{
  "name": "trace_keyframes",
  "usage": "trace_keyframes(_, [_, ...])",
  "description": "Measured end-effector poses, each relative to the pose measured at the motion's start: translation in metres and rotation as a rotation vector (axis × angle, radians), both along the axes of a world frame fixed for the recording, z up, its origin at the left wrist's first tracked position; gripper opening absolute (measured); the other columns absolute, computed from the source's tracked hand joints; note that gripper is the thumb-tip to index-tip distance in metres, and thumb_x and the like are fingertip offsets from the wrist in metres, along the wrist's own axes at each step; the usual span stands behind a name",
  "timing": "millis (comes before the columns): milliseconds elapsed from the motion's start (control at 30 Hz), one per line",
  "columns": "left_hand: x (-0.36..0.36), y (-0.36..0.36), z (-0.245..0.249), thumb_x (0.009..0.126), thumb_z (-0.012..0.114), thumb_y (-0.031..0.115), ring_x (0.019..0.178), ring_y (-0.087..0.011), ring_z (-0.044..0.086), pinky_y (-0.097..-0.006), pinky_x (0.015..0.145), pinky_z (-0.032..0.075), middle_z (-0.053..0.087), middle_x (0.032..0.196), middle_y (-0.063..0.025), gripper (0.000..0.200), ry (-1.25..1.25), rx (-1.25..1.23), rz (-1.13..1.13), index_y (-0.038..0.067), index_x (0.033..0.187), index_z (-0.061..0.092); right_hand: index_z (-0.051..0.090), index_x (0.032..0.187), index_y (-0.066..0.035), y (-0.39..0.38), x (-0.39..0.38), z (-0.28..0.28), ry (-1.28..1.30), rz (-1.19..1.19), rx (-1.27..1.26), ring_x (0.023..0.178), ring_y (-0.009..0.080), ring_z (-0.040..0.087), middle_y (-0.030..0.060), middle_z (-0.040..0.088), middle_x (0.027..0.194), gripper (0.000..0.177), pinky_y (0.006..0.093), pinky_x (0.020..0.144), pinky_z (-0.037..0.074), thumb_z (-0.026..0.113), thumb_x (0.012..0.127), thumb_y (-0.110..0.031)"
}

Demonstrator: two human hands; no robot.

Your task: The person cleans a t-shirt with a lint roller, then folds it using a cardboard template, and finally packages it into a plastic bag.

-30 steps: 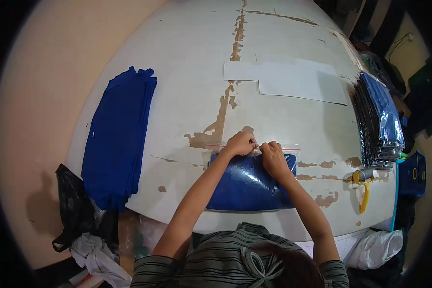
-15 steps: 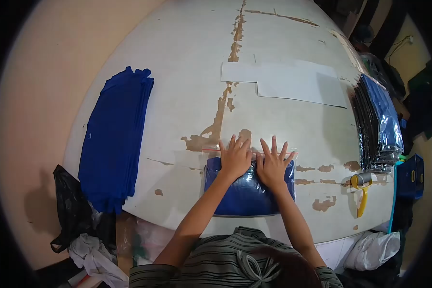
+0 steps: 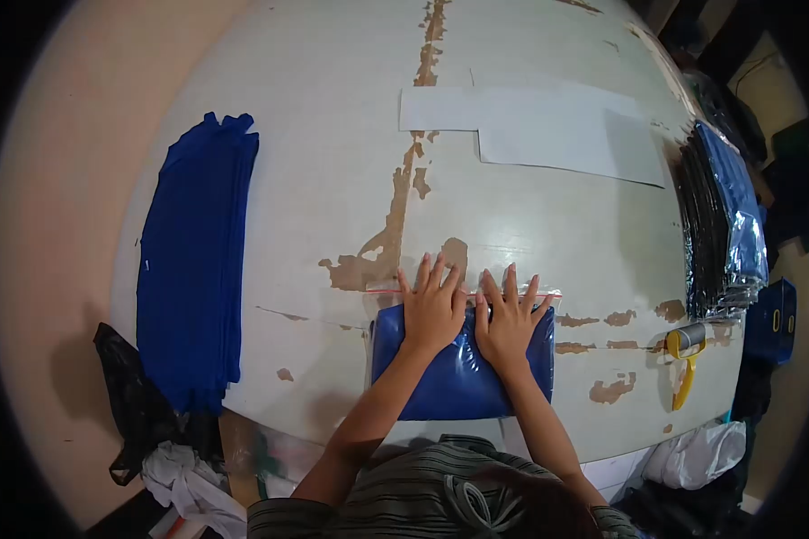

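A clear plastic bag with folded blue cloth point(image 3: 458, 382) inside lies flat at the front edge of the table. A red strip runs along its far edge. My left hand point(image 3: 432, 310) presses flat on the left half of the bag, fingers spread and pointing away from me. On the right half rests my right hand point(image 3: 509, 323), also flat with its fingers apart. The fingertips of both hands reach past the red strip. Parts of the bag are hidden under the palms and forearms.
A stack of blue garments point(image 3: 193, 260) lies at the left. At the right edge stands a pile of bagged blue items point(image 3: 737, 220), with a yellow-handled tape dispenser point(image 3: 686, 359) nearer me. A white paper sheet point(image 3: 557, 135) lies farther back on the worn table point(image 3: 315, 180).
The view has shifted slightly. Both hands stay flat on the bag, and the bagged cloth looks flatter and smoother than before.
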State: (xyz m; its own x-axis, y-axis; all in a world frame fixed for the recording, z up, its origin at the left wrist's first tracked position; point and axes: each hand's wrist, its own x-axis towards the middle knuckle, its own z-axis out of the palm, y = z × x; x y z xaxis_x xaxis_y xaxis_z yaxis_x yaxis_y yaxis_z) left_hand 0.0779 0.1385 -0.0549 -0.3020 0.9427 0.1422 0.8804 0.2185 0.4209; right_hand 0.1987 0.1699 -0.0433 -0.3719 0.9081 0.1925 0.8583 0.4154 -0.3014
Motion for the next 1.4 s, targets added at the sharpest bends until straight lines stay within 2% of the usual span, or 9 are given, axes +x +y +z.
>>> trace_keyframes(533, [-0.006, 0.001, -0.002, 0.082, 0.051, 0.021, 0.119, -0.0269, 0.036, -0.052, 0.1, 0.012, 0.049, 0.119, -0.0086, 0.028, -0.122, 0.088, 0.0, 0.007, 0.104, 0.056, 0.054, 0.113, -0.019, 0.002, -0.005, -0.006, -0.007, -0.04, -0.035, 0.121, 0.04, 0.026, 0.0093, 0.038, 0.13, 0.035, 0.0555, 0.098, 0.005, 0.046, 0.082, -0.032])
trace_keyframes(667, [-0.015, 0.0, -0.005, 0.081, 0.052, 0.018, 0.115, -0.0242, 0.041, -0.0447, 0.099, 0.021, 0.05, 0.115, -0.0089, 0.023, -0.331, 0.232, 0.027, 0.006, 0.101, 0.054, 0.052, 0.116, -0.018, 0.003, -0.003, -0.005, 0.063, -0.067, -0.06, 0.122, 0.0349, 0.028, 0.008, 0.037, 0.131, 0.036, 0.0531, 0.1, 0.005, 0.046, 0.083, -0.032])
trace_keyframes(767, [-0.027, -0.003, -0.013, 0.083, 0.051, 0.012, 0.112, -0.0209, 0.043, -0.0336, 0.096, 0.03, 0.05, 0.115, -0.009, 0.021, -1.302, 0.415, 0.218, 0.003, 0.102, 0.052, 0.05, 0.117, -0.017, 0.008, 0.01, -0.007, 0.181, -0.071, -0.105, 0.122, 0.0324, 0.029, 0.0106, 0.037, 0.131, 0.038, 0.0512, 0.1, 0.008, 0.047, 0.083, -0.033])
trace_keyframes(867, [-0.048, -0.028, 0.018, 0.084, 0.05, 0.014, 0.114, -0.0204, 0.041, -0.0327, 0.097, 0.029, 0.046, 0.119, -0.0095, 0.028, -1.24, 0.481, 0.228, 0.003, 0.11, 0.047, 0.046, 0.121, -0.016, 0.033, 0.039, -0.001, 1.319, -0.065, -0.858, 0.122, 0.0291, 0.029, 0.016, 0.036, 0.13, 0.042, 0.0496, 0.101, 0.011, 0.048, 0.083, -0.033])
trace_keyframes(967, [-0.057, -0.062, 0.046, 0.086, 0.048, 0.016, 0.118, -0.0197, 0.037, -0.0314, 0.098, 0.029, 0.04, 0.125, -0.0102, 0.039, -1.173, 0.519, 0.271, 0.003, 0.121, 0.039, 0.042, 0.124, -0.016, 0.017, 0.074, 0.034, 1.391, -0.103, -0.719, 0.124, 0.0341, 0.025, 0.0205, 0.029, 0.133, 0.051, 0.0504, 0.101, 0.011, 0.051, 0.079, -0.039])
trace_keyframes(1000, [-0.047, -0.077, 0.057, 0.084, 0.051, 0.021, 0.119, -0.0249, 0.035, -0.0372, 0.098, 0.027, 0.036, 0.128, -0.0125, 0.046, -0.861, 0.414, 0.161, 0.005, 0.124, 0.037, 0.042, 0.124, -0.016, 0.0, 0.082, 0.041, 1.394, -0.101, -0.709, 0.124, 0.0341, 0.025, 0.0205, 0.029, 0.133, 0.051, 0.0504, 0.101, 0.011, 0.051, 0.079, -0.039])
trace_keyframes(1067, [-0.02, -0.104, 0.073, 0.082, 0.053, 0.026, 0.121, -0.03, 0.032, -0.0429, 0.099, 0.025, 0.033, 0.131, -0.0149, 0.052, -0.555, 0.299, 0.065, 0.007, 0.127, 0.034, 0.04, 0.126, -0.018, -0.038, 0.091, 0.045, 0.317, 0.08, -0.255, 0.124, 0.0436, 0.017, 0.0208, 0.022, 0.136, 0.063, 0.054, 0.099, 0.009, 0.055, 0.073, -0.049])
trace_keyframes(1133, [0.013, -0.115, 0.077, 0.078, 0.055, 0.038, 0.119, -0.0427, 0.029, -0.0562, 0.095, 0.02, 0.022, 0.136, -0.0181, 0.064, 0.129, -0.093, -0.068, 0.012, 0.131, 0.031, 0.042, 0.125, -0.02, -0.071, 0.072, 0.044, 0.152, 0.085, -0.2, 0.121, 0.048, 0.017, 0.0214, 0.021, 0.136, 0.066, 0.0581, 0.096, 0.01, 0.056, 0.07, -0.053])
trace_keyframes(1400, [0.019, -0.111, 0.032, 0.078, 0.052, 0.044, 0.123, -0.0463, 0.015, -0.0627, 0.093, 0.012, 0.017, 0.139, -0.017, 0.06, 0.024, -0.193, -0.123, 0.016, 0.129, 0.036, 0.043, 0.124, -0.024, -0.081, 0.062, 0.029, -0.051, 0.109, -0.207, 0.121, 0.0503, 0.012, 0.0235, 0.019, 0.136, 0.07, 0.0625, 0.093, 0.01, 0.057, 0.066, -0.059])
